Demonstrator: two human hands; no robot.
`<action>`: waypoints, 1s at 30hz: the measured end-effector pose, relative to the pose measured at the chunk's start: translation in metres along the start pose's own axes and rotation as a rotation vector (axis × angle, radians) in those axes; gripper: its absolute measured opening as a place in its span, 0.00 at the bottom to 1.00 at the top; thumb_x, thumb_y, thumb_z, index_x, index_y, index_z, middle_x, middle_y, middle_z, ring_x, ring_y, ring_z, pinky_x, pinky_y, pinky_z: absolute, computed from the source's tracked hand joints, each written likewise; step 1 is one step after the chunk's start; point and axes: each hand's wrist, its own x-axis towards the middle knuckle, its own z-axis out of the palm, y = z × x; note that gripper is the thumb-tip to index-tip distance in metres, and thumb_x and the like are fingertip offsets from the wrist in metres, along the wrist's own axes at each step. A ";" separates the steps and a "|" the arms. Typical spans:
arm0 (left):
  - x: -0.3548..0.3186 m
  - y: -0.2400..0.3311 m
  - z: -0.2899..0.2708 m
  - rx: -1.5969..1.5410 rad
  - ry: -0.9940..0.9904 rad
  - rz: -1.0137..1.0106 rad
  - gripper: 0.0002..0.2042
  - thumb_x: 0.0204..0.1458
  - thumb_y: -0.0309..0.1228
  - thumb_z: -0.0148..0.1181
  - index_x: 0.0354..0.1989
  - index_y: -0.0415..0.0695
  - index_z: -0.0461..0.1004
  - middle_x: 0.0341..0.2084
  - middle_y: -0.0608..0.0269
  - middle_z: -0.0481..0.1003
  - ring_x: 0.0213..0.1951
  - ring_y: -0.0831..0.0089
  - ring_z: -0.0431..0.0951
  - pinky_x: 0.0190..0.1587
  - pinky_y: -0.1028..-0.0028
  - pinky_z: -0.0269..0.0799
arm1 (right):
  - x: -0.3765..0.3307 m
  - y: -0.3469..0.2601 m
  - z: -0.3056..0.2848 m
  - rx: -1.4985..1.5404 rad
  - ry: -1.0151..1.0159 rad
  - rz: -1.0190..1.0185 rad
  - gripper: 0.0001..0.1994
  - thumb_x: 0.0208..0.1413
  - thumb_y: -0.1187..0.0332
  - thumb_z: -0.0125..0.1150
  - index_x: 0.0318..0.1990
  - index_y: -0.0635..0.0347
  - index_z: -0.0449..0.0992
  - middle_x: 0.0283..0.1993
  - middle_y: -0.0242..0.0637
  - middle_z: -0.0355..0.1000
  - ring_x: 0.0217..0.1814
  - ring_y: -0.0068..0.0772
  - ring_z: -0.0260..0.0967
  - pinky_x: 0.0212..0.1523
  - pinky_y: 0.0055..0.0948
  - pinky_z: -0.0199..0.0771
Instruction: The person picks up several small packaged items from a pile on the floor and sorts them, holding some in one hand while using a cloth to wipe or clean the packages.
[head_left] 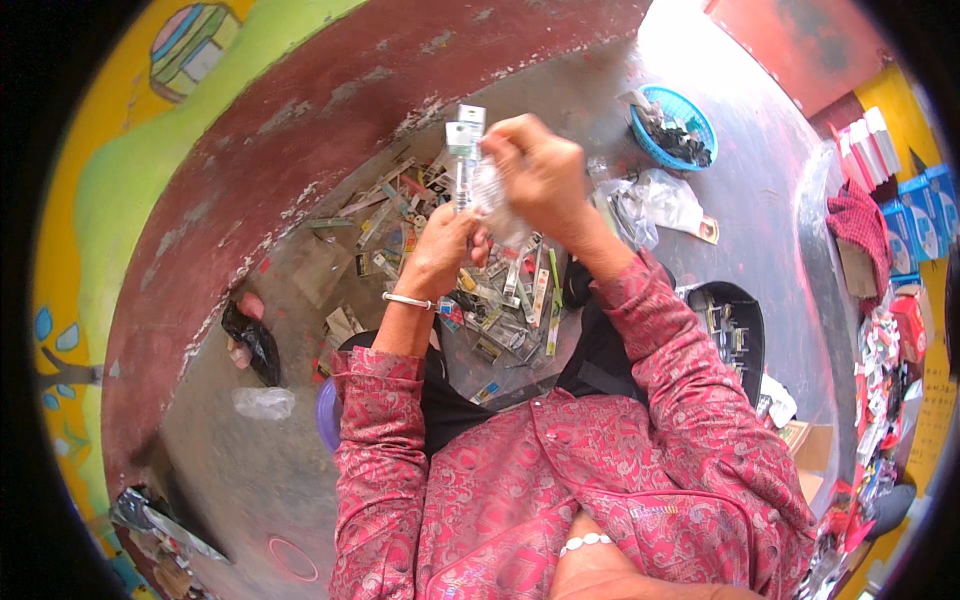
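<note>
My left hand [440,252], with a pale bangle at the wrist, is closed around the lower end of slim clear packages [465,142] with white and green tops. They stand upright above the fist. My right hand [540,175] is just to the right and higher, its fingers curled in beside the packages. Crumpled clear plastic [490,198], smeared by motion, lies between the two hands, and my right fingers seem pinched on it. Below both hands a heap of flat packages, card strips and clear plastic pieces [500,320] spreads over the floor between my legs.
A blue basket [672,126] with dark scraps stands at the far right, near white plastic bags [655,205]. By my right knee is a black container [735,335] of small metallic pieces. A black bag [250,340] lies left; boxes and goods line the right wall.
</note>
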 end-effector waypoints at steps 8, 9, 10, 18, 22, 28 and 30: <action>-0.019 0.010 0.011 -0.171 -0.241 -0.099 0.10 0.57 0.36 0.45 0.32 0.41 0.65 0.11 0.75 0.56 0.10 0.86 0.54 0.13 0.83 0.50 | 0.035 0.084 -0.019 -0.677 0.250 -0.194 0.10 0.52 0.63 0.54 0.24 0.58 0.73 0.18 0.33 0.69 0.17 0.31 0.67 0.17 0.27 0.66; -0.018 0.013 0.007 -0.292 -0.267 -0.089 0.10 0.57 0.36 0.45 0.33 0.41 0.64 0.11 0.75 0.56 0.10 0.87 0.54 0.12 0.83 0.50 | 0.032 0.092 -0.027 -0.355 0.195 0.097 0.12 0.52 0.61 0.54 0.24 0.59 0.73 0.17 0.32 0.68 0.16 0.29 0.66 0.16 0.25 0.65; -0.016 0.015 0.001 -0.456 -0.353 -0.036 0.11 0.58 0.37 0.43 0.34 0.41 0.63 0.11 0.75 0.56 0.09 0.87 0.53 0.11 0.84 0.51 | 0.029 0.100 -0.034 -0.024 0.130 0.377 0.14 0.52 0.59 0.54 0.24 0.60 0.73 0.16 0.31 0.68 0.15 0.27 0.65 0.16 0.24 0.63; -0.020 0.015 0.003 -0.584 -0.504 -0.005 0.14 0.57 0.41 0.44 0.34 0.40 0.64 0.11 0.73 0.57 0.08 0.84 0.55 0.11 0.82 0.51 | -0.009 0.041 -0.005 0.960 -0.949 0.916 0.13 0.52 0.60 0.57 0.36 0.62 0.74 0.28 0.26 0.69 0.27 0.17 0.63 0.26 0.20 0.63; -0.020 0.016 0.006 -0.390 -0.448 0.003 0.15 0.55 0.42 0.46 0.34 0.40 0.66 0.11 0.69 0.61 0.10 0.78 0.59 0.14 0.78 0.53 | -0.010 0.057 0.006 1.531 -0.777 0.905 0.16 0.51 0.72 0.55 0.48 0.65 0.67 0.40 0.35 0.71 0.39 0.23 0.70 0.40 0.22 0.70; -0.019 0.013 0.000 -0.534 -0.547 0.014 0.14 0.55 0.41 0.46 0.34 0.41 0.66 0.11 0.70 0.59 0.09 0.80 0.57 0.13 0.79 0.51 | -0.010 0.050 0.010 1.781 -0.744 0.840 0.16 0.50 0.75 0.54 0.47 0.66 0.67 0.43 0.39 0.71 0.44 0.28 0.69 0.45 0.25 0.70; -0.016 0.013 0.003 -0.550 -0.537 -0.023 0.14 0.55 0.41 0.46 0.34 0.41 0.66 0.10 0.71 0.58 0.08 0.81 0.56 0.12 0.80 0.49 | -0.008 0.043 0.002 1.513 -0.567 0.915 0.15 0.48 0.75 0.57 0.45 0.66 0.68 0.40 0.38 0.72 0.39 0.28 0.71 0.40 0.24 0.72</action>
